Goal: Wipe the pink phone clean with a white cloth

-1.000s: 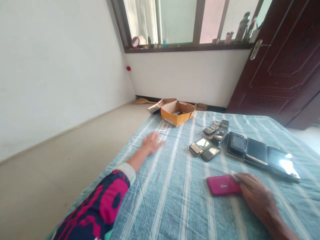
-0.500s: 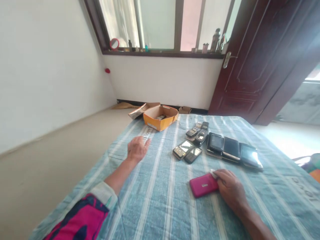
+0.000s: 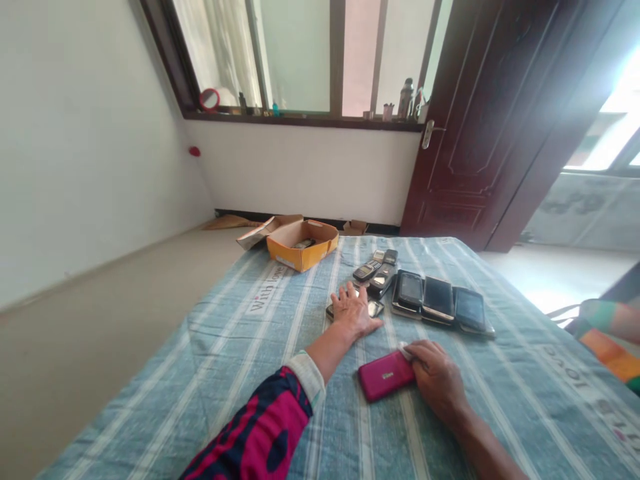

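My left hand (image 3: 353, 315) reaches over two phones lying side by side, fingers spread and palm down. It covers most of them; a phone edge (image 3: 376, 309) shows beside the thumb. Whether it touches them I cannot tell. A pink phone (image 3: 385, 377) lies back up in front of my right hand (image 3: 439, 379). The fingers of that hand are closed on a small white cloth (image 3: 404, 351), pressed against the phone's right end. Just past my left hand are a keypad phone (image 3: 367, 270) and a dark phone (image 3: 383, 280).
Right of these stand stacked touchscreen phones (image 3: 411, 291), with more dark ones (image 3: 438, 298) and a larger device (image 3: 471, 311) beside them. An open orange box (image 3: 303, 257) with phones inside sits at the bed's far edge. A striped blue sheet (image 3: 240, 373) covers the bed.
My left hand has swung right from the bare sheet onto the two phones, its fingers opening out. My right hand stays at the pink phone. The view has shifted rightward.
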The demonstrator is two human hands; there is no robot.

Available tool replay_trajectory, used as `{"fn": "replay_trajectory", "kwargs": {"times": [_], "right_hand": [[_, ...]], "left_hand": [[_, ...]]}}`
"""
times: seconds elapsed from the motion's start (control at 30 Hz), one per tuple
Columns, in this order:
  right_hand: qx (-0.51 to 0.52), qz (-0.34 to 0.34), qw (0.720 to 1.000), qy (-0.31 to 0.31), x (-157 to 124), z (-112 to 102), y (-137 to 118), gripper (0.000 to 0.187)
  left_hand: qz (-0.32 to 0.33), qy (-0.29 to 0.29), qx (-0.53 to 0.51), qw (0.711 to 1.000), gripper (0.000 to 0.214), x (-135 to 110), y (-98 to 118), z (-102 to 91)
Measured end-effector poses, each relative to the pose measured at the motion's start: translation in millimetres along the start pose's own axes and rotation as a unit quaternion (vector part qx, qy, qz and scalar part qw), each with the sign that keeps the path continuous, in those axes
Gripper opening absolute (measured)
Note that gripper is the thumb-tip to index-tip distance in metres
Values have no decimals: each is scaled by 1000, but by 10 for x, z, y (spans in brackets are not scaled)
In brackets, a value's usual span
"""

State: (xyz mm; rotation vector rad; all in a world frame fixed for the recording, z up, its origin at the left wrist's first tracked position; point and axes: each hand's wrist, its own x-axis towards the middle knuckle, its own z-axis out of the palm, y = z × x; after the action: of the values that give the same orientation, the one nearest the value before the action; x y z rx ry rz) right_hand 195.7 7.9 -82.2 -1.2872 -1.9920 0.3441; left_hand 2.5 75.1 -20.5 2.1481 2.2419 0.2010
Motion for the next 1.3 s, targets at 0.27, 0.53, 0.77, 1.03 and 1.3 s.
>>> {"fn": "replay_trajectory", "kwargs": {"times": [0.27,0.53,0.77,1.03,1.3], "right_hand": [[7,3,1000,-3,19,15,-10,30],[3,5,1000,-2,35,9,-30,32],[-8,3,1000,0,45,-5,-57,32],[-10,0,1000,0,50,-7,-65,31],[3,-4,1000,4,42,-1,-50,31]], "left_hand": [[-64,26,20,997,74,44,-17,10],[-151,5,49,987,67,-269,-735,-185],[-192,-16,60,979,79,-543,-1508,-414],[1,-34,45,998,85,-377,-1798,-420],[102,-114,-3,988,101,138,-1897,-609]]}}
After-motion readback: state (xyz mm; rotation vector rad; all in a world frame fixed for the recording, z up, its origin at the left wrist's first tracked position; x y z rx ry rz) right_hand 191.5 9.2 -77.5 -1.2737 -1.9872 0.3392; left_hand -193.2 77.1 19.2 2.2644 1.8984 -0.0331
